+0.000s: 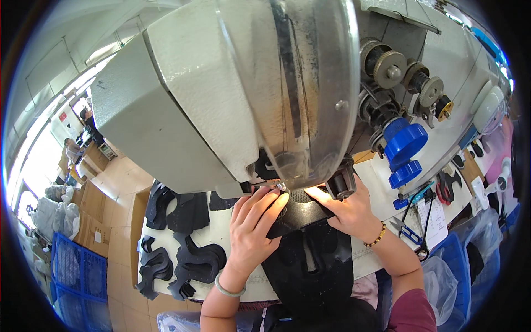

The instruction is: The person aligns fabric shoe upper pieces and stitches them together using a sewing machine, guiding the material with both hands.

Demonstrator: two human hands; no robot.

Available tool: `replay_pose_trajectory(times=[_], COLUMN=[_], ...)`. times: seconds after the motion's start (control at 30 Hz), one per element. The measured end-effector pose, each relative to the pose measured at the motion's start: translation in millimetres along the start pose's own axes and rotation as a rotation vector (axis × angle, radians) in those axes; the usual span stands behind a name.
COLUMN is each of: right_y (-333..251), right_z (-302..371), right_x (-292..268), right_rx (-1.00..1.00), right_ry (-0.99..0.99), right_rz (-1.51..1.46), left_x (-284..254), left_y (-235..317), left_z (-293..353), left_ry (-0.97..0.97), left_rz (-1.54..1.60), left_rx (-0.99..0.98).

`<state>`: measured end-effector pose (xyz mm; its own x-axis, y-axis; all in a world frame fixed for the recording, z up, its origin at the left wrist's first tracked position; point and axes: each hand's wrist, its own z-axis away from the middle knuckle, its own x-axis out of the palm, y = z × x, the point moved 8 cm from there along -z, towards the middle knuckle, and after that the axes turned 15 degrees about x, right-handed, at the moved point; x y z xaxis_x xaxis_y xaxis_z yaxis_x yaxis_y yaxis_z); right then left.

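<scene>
Two hands on one workpiece, both at the needle area of the sewing machine.
L hand: flat, fingers spread, pressing down on black fabric piece; not clenched, no pinch visible. Pale green bangle on wrist.
R hand: fingers extended, holding the fabric piece's far edge down, fingertip lit by the machine lamp. Beaded bracelet on wrist.
Fabric piece: black, mesh-textured part right under the machine head, between both hands, lying on tabletop; rest of it hangs toward the person, below the hands.
Sewing machine: big grey-white head directly above the hands, clear guard at its front. Needle itself hidden, can't tell its position.
L of L hand: stack of cut black pieces on tabletop, curved shapes, well apart from the hands.
R of R hand: blue thread spool on the machine side, tension discs above it, red-handled scissors further R on tabletop.
Far L, beyond L hand: blue crates on floor, cardboard boxes near them.
Background far L: other persons, too small for detail.
</scene>
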<state>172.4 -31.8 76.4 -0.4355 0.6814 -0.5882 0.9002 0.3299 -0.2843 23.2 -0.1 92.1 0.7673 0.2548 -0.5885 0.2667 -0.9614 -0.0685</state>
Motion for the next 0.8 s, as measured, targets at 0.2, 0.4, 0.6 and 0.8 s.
replay_pose_trajectory(times=[0.2, 0.4, 0.6, 0.8], right_y=[3.8, 17.0, 14.8, 16.0], right_z=[-0.6, -3.9, -7.9, -10.2], right_x=[-0.3, 7.3, -0.7, -1.6], right_rx=[-0.018, 0.062, 0.047, 0.089], right_ry=[-0.012, -0.097, -0.089, -0.097], right_rz=[-0.024, -0.227, -0.363, -0.386], left_x=[-3.1, 3.1, -0.8, 0.0], left_y=[5.7, 17.0, 24.2, 22.4], left_z=[3.1, -0.7, -5.8, -4.4], left_ry=[0.030, 0.068, 0.062, 0.068], left_rz=[-0.102, -0.106, -0.185, -0.170], left_rx=[0.024, 0.120, 0.123, 0.119])
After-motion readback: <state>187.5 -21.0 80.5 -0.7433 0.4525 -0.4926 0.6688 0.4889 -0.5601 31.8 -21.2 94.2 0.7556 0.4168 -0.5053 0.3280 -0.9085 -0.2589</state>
